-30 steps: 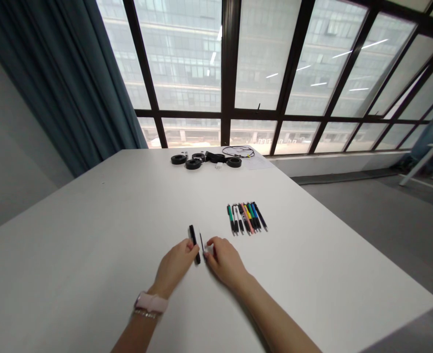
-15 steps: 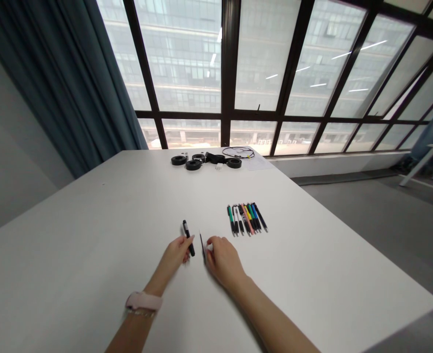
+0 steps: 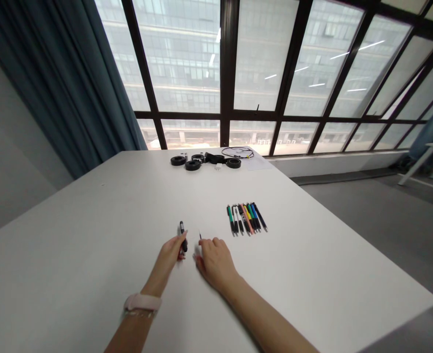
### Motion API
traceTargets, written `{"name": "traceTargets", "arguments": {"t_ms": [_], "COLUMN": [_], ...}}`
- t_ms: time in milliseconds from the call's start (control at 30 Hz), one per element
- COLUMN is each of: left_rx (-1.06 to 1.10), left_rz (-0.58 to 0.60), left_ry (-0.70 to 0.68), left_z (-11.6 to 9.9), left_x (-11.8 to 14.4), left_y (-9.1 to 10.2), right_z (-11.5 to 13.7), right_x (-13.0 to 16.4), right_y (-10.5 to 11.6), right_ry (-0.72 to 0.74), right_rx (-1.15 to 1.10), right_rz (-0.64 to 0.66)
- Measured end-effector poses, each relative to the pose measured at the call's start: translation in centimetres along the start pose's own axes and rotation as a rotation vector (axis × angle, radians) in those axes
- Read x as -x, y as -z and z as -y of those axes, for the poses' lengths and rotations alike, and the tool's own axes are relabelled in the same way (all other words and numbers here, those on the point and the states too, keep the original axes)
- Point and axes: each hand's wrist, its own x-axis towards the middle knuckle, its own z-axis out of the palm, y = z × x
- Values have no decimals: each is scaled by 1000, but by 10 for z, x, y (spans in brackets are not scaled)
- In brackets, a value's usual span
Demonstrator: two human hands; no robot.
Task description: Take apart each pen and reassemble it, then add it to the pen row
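My left hand [image 3: 172, 249] is closed round a black marker [image 3: 183, 239], whose upper end sticks out above the thumb and forefinger. Just to its right, my right hand [image 3: 215, 259] has its fingers curled in, thumb on the left side. A thin, dark, pointed thing [image 3: 200, 235] juts up from the right fingertips; most of it is hidden by the hand. Beyond my right hand lies a row of several pens [image 3: 246, 219] in green, white, pink, yellow, blue and black, side by side on the white table [image 3: 128, 220].
Several black rolls [image 3: 193, 165] lie at the table's far end, with a small white piece [image 3: 218, 166] among them. A coiled black cable [image 3: 238, 152] rests on a pale sheet [image 3: 257, 163] there. Blue curtain [image 3: 65, 83] hangs at left, before the windows.
My left hand has shifted slightly left with the marker. My right hand has moved a little left, its fingers now covering more of the thin dark thing.
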Motion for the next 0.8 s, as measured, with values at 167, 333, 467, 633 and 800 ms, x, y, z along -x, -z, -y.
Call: {"name": "traceTargets", "arguments": {"t_ms": [167, 333, 467, 633, 800], "left_rx": [9, 37, 47, 52, 45], "left_rz": [20, 22, 19, 17, 12], "left_ry": [23, 45, 54, 44, 63], "left_z": [1, 1, 0, 0, 0], "left_x": [-1, -3, -1, -1, -2], "left_y": [0, -1, -2, -1, -1], "right_z": [0, 0, 0, 1, 3], "right_x": [-3, -4, -6, -8, -7], "right_y": [-1, 0, -1, -3, -1], "right_ry": [11, 41, 70, 98, 108], "right_rx": [33, 53, 82, 93, 99], "right_rz": [24, 58, 81, 90, 106]}}
